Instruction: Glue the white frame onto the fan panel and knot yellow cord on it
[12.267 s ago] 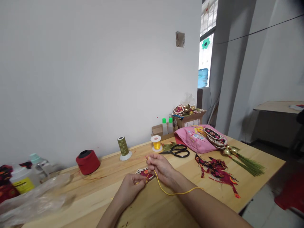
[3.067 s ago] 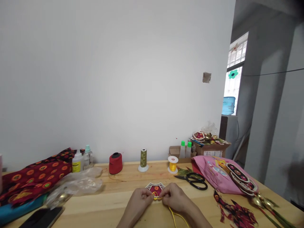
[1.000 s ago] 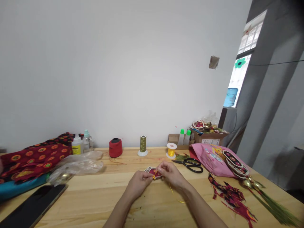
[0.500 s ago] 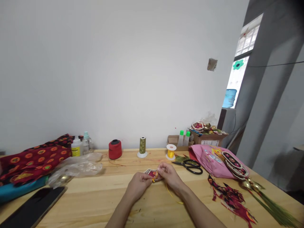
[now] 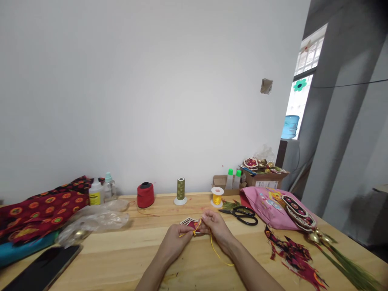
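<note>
A small red ornament [image 5: 190,222] with a white patterned border lies between my hands, partly hidden by the fingers. My left hand [image 5: 177,240] is closed, its thumb and forefinger pinching the ornament's near edge where a yellow cord [image 5: 216,252] is looped. Just to the right, my right hand [image 5: 216,224] pinches the same cord and holds a strand up above the ornament. The cord's loose tail curves down from under the right hand onto the table.
Behind my hands stand a red thread cone [image 5: 145,195], a green thread spool [image 5: 181,190] and a yellow cord spool [image 5: 217,197]. Black scissors [image 5: 242,214] lie right of them, near a pink bag [image 5: 269,206] and fabric scraps [image 5: 289,252]. A phone [image 5: 44,266] is at left.
My right hand has drawn the yellow cord, so a strand now stretches visibly from the left fingertips up to the right. The view has shifted slightly.
</note>
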`<move>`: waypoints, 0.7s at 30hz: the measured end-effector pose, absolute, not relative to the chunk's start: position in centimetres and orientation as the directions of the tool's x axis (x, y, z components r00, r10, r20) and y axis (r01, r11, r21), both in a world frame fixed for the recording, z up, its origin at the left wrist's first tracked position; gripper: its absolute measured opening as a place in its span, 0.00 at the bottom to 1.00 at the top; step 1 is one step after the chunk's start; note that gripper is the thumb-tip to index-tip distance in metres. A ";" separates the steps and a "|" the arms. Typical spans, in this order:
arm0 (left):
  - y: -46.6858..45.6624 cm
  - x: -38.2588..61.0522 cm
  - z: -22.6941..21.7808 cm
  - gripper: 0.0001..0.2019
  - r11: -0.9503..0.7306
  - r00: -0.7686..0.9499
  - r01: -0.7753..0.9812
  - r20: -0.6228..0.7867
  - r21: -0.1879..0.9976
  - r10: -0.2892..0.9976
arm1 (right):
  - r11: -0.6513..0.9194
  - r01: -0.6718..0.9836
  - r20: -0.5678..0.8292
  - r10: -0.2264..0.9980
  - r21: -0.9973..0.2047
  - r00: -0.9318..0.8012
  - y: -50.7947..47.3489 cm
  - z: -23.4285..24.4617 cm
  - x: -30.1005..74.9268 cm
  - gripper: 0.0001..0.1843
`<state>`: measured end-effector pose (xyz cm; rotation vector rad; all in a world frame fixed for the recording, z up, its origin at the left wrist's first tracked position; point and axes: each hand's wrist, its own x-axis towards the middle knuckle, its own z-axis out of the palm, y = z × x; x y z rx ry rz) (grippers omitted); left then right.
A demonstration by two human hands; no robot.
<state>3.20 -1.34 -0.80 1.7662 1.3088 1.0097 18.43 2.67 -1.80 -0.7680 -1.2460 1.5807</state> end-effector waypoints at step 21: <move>-1.1 3.0 -1.5 0.19 -0.241 0.157 0.600 0.184 0.763 0.970 | -0.001 -0.329 0.083 0.967 -0.944 -0.242 2.7 -2.1 18.1 0.21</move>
